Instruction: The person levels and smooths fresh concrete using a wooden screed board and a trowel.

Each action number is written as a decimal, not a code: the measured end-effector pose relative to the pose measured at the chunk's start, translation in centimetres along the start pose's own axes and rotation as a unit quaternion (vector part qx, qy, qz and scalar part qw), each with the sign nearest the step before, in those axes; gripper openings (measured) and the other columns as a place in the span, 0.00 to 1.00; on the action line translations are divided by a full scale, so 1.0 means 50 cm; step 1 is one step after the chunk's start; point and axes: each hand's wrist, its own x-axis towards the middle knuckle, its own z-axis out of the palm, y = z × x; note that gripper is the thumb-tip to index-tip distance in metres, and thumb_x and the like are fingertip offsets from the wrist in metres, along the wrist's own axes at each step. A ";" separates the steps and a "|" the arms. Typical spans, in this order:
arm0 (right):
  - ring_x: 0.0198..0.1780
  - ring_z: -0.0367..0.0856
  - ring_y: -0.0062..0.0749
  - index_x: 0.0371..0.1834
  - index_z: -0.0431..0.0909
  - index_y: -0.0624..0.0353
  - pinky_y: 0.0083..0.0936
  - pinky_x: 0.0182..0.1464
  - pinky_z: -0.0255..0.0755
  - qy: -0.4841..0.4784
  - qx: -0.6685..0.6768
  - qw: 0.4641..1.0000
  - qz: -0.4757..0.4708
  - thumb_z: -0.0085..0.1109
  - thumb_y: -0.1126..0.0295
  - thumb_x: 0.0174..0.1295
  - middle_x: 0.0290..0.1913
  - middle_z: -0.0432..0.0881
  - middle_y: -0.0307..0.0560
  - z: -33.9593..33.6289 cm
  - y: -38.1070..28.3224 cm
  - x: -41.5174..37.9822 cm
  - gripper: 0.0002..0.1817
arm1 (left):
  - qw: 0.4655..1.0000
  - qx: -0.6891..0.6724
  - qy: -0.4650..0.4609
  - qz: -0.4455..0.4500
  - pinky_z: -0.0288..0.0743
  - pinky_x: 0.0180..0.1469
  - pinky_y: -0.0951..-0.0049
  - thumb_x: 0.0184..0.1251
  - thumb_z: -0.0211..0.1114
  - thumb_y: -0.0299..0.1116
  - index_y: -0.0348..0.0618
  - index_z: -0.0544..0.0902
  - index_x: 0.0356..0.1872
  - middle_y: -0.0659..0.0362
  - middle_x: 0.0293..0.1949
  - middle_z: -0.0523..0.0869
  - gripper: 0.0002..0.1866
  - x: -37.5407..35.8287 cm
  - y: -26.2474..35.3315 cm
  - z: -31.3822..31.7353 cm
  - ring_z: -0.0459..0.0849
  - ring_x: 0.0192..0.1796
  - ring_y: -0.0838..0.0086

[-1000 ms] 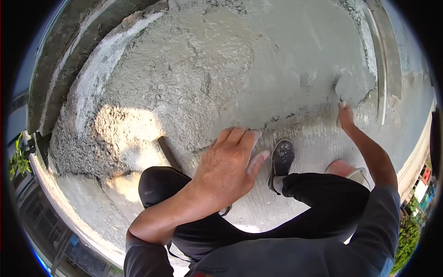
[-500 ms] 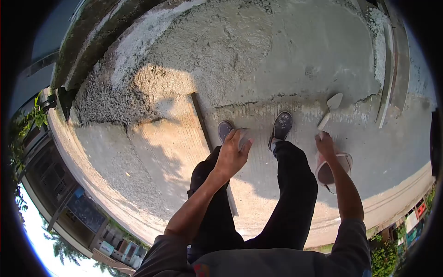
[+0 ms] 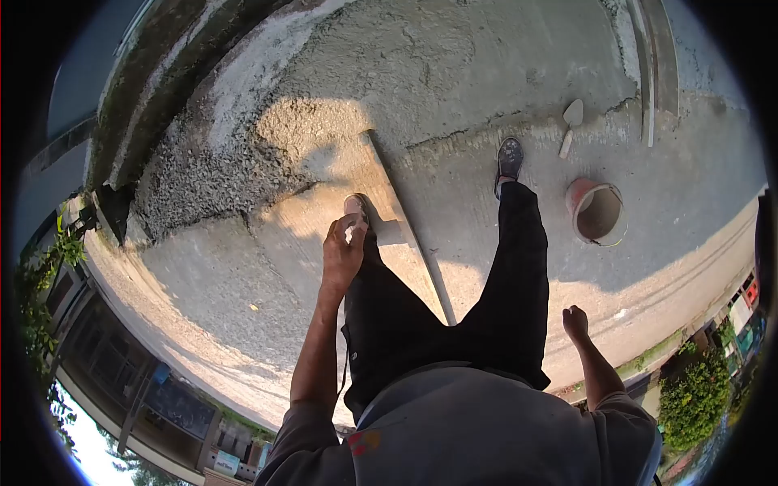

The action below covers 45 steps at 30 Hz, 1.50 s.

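My left hand (image 3: pixel 344 253) is closed round a small pale, shiny thing (image 3: pixel 350 233) whose kind I cannot make out. It hangs in front of my left shoe (image 3: pixel 355 206). My right hand (image 3: pixel 575 322) hangs at my side, fingers curled in and nothing visible in them. A trowel (image 3: pixel 574 113) with a pale handle lies on the concrete, its blade towards the rough wet patch. Between it and my right hand stands a reddish bucket (image 3: pixel 582 194), its inside coated grey.
A long thin board (image 3: pixel 405 227) runs along the ground between my legs. Fresh concrete (image 3: pixel 519 65) spreads ahead, with coarse gravelly mix (image 3: pixel 211 162) to the left. Long strips (image 3: pixel 648 73) lie at the far right. A raised kerb (image 3: pixel 130 105) curves along the upper left.
My right hand has let go of the trowel, which now lies on the ground, and has drawn back to my side. My left foot has stepped across the board; my left hand has moved left.
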 end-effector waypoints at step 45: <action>0.46 0.76 0.54 0.48 0.70 0.60 0.48 0.47 0.69 0.276 0.149 0.948 -0.058 0.74 0.57 0.47 0.42 0.76 0.54 1.405 -0.576 0.210 0.30 | 0.468 0.456 -0.406 0.639 0.59 0.71 0.47 0.63 0.70 0.39 0.37 0.77 0.60 0.49 0.55 0.79 0.26 0.323 -0.727 0.636 0.74 0.66 0.57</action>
